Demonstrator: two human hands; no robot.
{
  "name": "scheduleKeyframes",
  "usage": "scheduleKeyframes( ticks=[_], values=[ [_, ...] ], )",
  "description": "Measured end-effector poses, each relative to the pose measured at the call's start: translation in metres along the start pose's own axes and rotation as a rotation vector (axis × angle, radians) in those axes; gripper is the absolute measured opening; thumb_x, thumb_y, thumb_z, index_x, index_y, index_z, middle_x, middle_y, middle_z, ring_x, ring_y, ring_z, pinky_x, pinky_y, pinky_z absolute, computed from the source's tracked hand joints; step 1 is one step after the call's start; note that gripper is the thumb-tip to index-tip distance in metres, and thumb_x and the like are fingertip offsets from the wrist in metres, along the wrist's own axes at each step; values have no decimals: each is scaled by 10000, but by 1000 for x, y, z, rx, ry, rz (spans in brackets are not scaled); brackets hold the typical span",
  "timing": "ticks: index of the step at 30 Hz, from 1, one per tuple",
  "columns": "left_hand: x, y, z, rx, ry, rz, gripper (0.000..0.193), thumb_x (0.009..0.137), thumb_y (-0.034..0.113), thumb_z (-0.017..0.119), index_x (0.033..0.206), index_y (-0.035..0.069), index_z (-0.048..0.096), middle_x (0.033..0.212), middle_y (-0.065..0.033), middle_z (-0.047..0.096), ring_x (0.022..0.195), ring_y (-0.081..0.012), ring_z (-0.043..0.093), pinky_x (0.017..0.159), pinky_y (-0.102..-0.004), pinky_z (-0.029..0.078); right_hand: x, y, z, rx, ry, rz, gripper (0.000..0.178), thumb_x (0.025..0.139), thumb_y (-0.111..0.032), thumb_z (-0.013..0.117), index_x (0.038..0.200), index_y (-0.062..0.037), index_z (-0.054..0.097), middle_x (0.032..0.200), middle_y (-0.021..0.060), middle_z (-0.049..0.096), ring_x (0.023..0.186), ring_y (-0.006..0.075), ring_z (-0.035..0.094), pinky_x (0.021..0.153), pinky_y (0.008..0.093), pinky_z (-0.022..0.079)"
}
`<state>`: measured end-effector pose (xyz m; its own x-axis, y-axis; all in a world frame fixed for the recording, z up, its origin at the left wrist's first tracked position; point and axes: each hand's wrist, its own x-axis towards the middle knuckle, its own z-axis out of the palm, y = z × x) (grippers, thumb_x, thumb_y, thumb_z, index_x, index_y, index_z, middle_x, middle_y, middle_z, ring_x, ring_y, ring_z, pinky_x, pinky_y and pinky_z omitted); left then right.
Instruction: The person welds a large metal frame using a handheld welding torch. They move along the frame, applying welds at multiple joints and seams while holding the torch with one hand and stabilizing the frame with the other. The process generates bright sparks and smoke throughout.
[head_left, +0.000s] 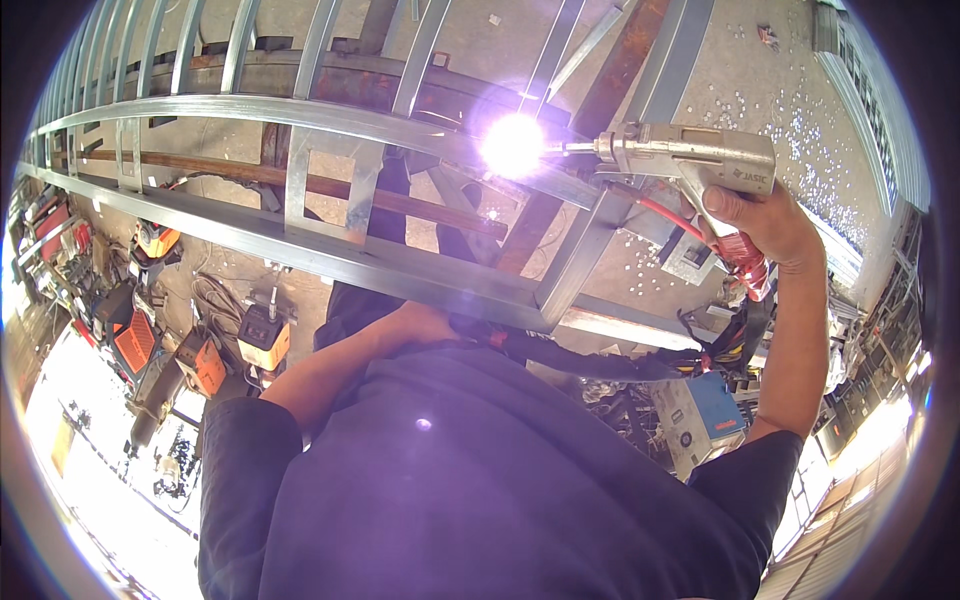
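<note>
My right hand (757, 222) is wrapped round the grip of a handheld welding gun (690, 153), grey with a long thin nozzle. At the nozzle's tip a blinding white-violet glare (512, 146) hides the spot on the metal frame (390, 122) where it works. A red hose (665, 212) runs beside the gun, and a red sleeve (742, 262) hangs below the grip. Close to my waist rests my left hand (425, 325), by the lower rail (430, 280) and a dark wrapped cable (590, 362); its fingers are hidden.
Shiny rails with several crossbars stretch off to the far left. Rusty beams (625, 75) lie under the frame. Orange-and-black machines (265, 335) stand on the floor at left, with coiled cable. A blue-and-grey box (700, 415) sits at lower right. Stacked metal profiles (870, 120) line the right.
</note>
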<state>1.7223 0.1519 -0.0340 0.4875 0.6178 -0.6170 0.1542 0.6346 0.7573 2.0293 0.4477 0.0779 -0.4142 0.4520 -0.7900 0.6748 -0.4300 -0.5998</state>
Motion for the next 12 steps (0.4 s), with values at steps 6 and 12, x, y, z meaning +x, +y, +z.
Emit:
scheduleKeyframes(
  ticks=[6,12],
  values=[
    [3,-14,1,-22,-61,-8,604,776,351,899,1283,100,686,1246,-69,702,1178,-204,642,1042,-380,487,-2,-5,1,-12,-2,36,617,872,-343,843,1332,9,633,1163,139,730,1057,235,684,916,360,555],
    [4,-33,2,-24,-113,-11,717,786,453,869,1377,125,630,1374,-107,639,1265,-238,602,1094,-394,447,-4,4,-2,-7,34,21,648,860,-337,852,1355,12,620,1224,161,717,1134,255,671,977,368,537]
  ],
)
